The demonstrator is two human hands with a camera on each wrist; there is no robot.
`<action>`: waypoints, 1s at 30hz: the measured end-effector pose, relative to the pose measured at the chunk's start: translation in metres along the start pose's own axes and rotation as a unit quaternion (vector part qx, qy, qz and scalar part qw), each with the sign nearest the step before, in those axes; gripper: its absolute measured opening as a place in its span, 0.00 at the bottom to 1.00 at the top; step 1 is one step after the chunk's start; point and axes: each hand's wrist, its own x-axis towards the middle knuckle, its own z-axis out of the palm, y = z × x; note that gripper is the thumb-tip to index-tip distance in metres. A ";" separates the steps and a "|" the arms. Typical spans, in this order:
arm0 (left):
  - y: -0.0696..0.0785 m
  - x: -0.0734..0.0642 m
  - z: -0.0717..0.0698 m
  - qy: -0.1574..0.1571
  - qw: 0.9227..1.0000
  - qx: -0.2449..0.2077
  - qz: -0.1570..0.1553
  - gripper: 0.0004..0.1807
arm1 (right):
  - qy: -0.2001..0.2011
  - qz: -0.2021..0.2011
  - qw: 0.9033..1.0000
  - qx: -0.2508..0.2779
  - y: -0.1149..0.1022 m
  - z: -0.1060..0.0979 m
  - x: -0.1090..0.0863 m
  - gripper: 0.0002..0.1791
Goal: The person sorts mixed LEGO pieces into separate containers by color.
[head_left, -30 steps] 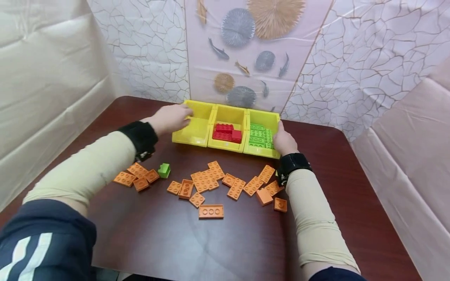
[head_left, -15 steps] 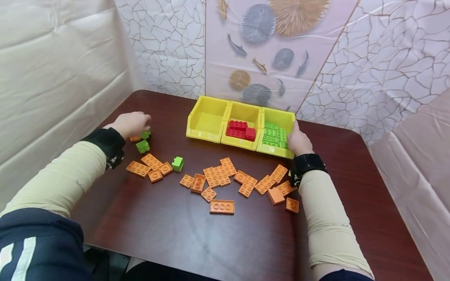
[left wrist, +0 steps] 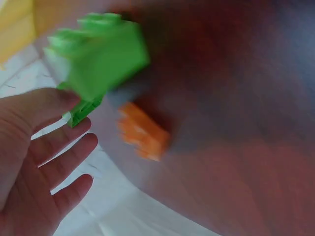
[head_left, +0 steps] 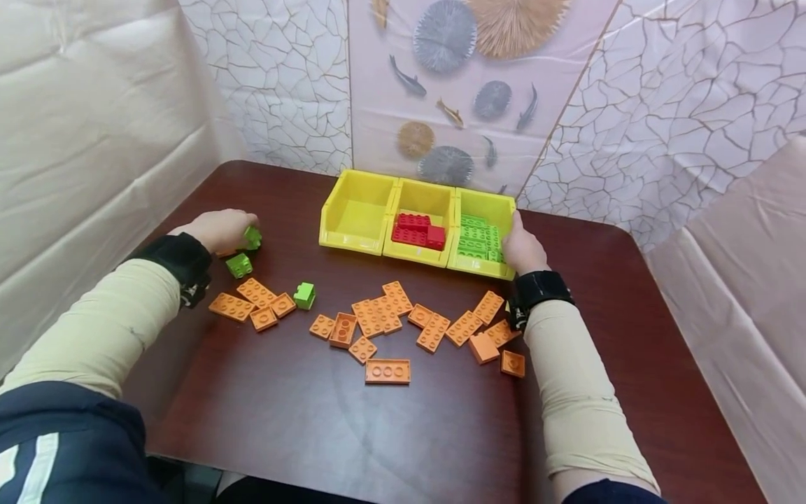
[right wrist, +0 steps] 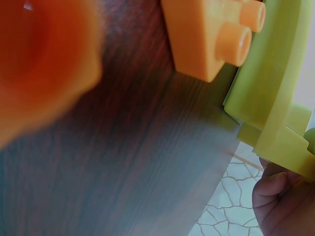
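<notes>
At the table's left side, my left hand [head_left: 217, 229] pinches a small green building brick [left wrist: 84, 109] between thumb and forefinger, the other fingers spread in the left wrist view. A second green brick [head_left: 239, 265] lies just in front of that hand, and an orange brick [left wrist: 142, 132] is beside it, mostly hidden by the hand in the head view. My right hand [head_left: 525, 248] grips the right side wall of the right yellow bin [head_left: 480, 269], which holds several green bricks [head_left: 481, 238]. Its fingertips are partly hidden behind the bin.
Red bricks [head_left: 412, 239] sit in the middle yellow bin [head_left: 412, 260]; the left yellow bin [head_left: 350, 243] joins it. Several orange bricks [head_left: 378, 315] are spread across the table's middle. A third green brick [head_left: 305, 296] stands beside the left orange group [head_left: 255, 292].
My left hand has moved from over the left bin out to the table's left side and taken hold of a green brick. The right hand has stayed on the bin.
</notes>
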 end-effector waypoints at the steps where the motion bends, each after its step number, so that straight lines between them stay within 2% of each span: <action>1: 0.005 0.001 -0.004 0.011 1.000 -0.003 0.010 0.18 | 0.000 0.002 1.000 0.000 0.000 -0.001 0.000 0.34; 4: 0.031 0.008 -0.021 0.042 0.998 -0.013 0.043 0.18 | 0.001 0.006 1.000 0.002 -0.001 -0.003 -0.001 0.34; 8: 0.090 0.023 -0.043 0.069 0.992 -0.008 0.109 0.21 | 0.001 0.004 1.000 0.003 -0.002 -0.005 -0.001 0.34; 11: 0.144 0.040 -0.051 0.088 0.979 0.000 0.183 0.19 | -0.001 0.003 1.000 0.007 -0.001 -0.004 0.000 0.34; 14: 0.201 0.059 -0.056 0.109 0.960 0.005 0.258 0.15 | -0.005 0.003 1.000 0.012 -0.001 -0.001 0.000 0.34; 17: 0.250 0.078 -0.056 0.124 0.946 0.012 0.300 0.15 | -0.006 0.006 1.000 0.016 -0.001 0.000 0.000 0.34; 20: 0.287 0.094 -0.051 0.133 0.942 0.031 0.307 0.14 | -0.003 0.004 1.000 0.017 -0.001 0.000 -0.001 0.34; 23: 0.311 0.107 -0.042 0.137 0.945 0.052 0.292 0.15 | 0.002 0.005 1.000 0.016 0.000 -0.001 0.000 0.33; 26: 0.323 0.120 -0.030 0.131 0.953 0.067 0.266 0.17 | 0.003 0.004 1.000 0.010 0.001 -0.002 0.001 0.33; 30: 0.327 0.132 -0.017 0.108 0.964 0.080 0.230 0.20 | -0.003 0.000 1.000 0.008 0.002 -0.003 -0.001 0.34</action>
